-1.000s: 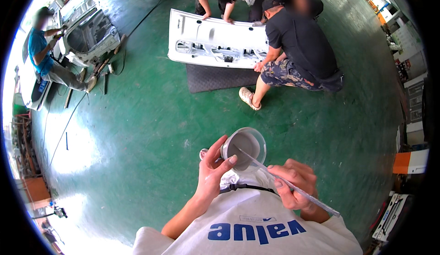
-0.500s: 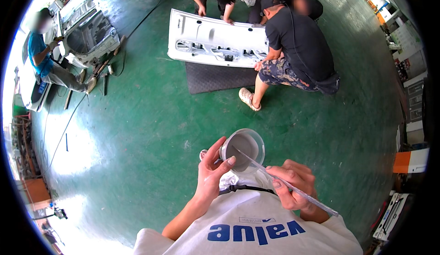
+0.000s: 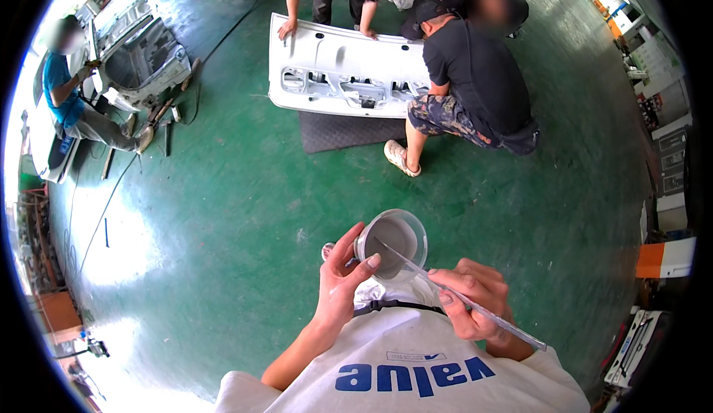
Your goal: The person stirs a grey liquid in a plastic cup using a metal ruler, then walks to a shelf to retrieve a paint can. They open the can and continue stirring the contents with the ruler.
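Note:
My left hand [image 3: 343,279] grips a clear plastic cup [image 3: 420,244] from its left side, thumb on the near side and fingers round the wall. Grey paint-like liquid [image 3: 394,236] lies inside the tilted cup. In my right hand [image 3: 475,298] is a long, flat, translucent stirring stick [image 3: 494,318], pinched between thumb and fingers. Its lower end dips into the grey liquid, and its other end sticks out to the lower right past my hand. Both hands are in front of my white shirt, close to my waist.
Ahead, several people crouch or bend around a white car panel [image 3: 371,55] above a dark mat [image 3: 349,134] on the green floor [image 3: 245,190]. At far left a person in blue [image 3: 63,79] sits by a bare car body part [image 3: 141,60]. Hoses and tools lie there.
The white panel has tilted and shifted slightly toward me, and a co-worker's hand now rests on its far left edge. My hands, cup and stick are almost unmoved.

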A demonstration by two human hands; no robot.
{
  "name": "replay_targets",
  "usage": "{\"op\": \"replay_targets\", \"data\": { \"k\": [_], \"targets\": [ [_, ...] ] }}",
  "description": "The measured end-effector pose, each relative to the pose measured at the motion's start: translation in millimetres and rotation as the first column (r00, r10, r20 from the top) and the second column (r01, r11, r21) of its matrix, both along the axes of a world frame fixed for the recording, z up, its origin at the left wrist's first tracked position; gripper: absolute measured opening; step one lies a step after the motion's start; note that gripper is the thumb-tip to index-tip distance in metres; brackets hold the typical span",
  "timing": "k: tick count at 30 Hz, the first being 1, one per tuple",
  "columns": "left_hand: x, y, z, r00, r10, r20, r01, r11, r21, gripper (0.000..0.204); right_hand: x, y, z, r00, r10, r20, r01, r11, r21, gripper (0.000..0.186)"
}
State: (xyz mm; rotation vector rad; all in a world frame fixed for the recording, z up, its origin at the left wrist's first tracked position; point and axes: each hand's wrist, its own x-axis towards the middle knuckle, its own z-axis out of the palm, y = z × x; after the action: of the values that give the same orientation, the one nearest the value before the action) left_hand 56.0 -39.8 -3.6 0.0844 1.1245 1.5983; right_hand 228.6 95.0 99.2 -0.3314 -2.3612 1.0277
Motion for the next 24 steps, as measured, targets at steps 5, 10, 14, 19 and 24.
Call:
{"op": "replay_targets", "data": {
  "k": [5, 10, 14, 19, 24],
  "targets": [
    [-5.0, 5.2, -1.8, 1.000, 0.006, 0.005, -0.006, 1.000, -0.002, 0.084, -7.7, 4.8, -4.0, 1.000, -0.020, -0.017, 0.020, 1.000, -0.007, 0.029],
    [-4.9, 6.1, -4.2, 1.000, 0.008, 0.009, -0.008, 1.000, -0.006, 0.084, -7.1, 5.5, -7.9, 1.000, -0.023, -0.016, 0.023, 1.000, -0.018, 0.030],
    [-4.1, 5.4, -5.0, 1.000, 0.011, 0.015, -0.011, 1.000, -0.012, 0.084, -6.2, 5.5, -11.8, 1.000, -0.021, -0.021, 0.020, 1.000, -0.019, 0.030],
    [-5.7, 4.2, -11.3, 1.000, 0.006, -0.002, -0.006, 1.000, -0.017, 0.083, -7.3, 4.5, -16.7, 1.000, -0.023, -0.018, 0.023, 0.999, -0.023, 0.029],
    [-7.7, 4.3, -11.5, 1.000, 0.005, 0.003, -0.005, 1.000, -0.018, 0.083, -9.8, 5.1, -16.4, 1.000, -0.018, -0.025, 0.018, 1.000, -0.022, 0.029]
  ]
}}
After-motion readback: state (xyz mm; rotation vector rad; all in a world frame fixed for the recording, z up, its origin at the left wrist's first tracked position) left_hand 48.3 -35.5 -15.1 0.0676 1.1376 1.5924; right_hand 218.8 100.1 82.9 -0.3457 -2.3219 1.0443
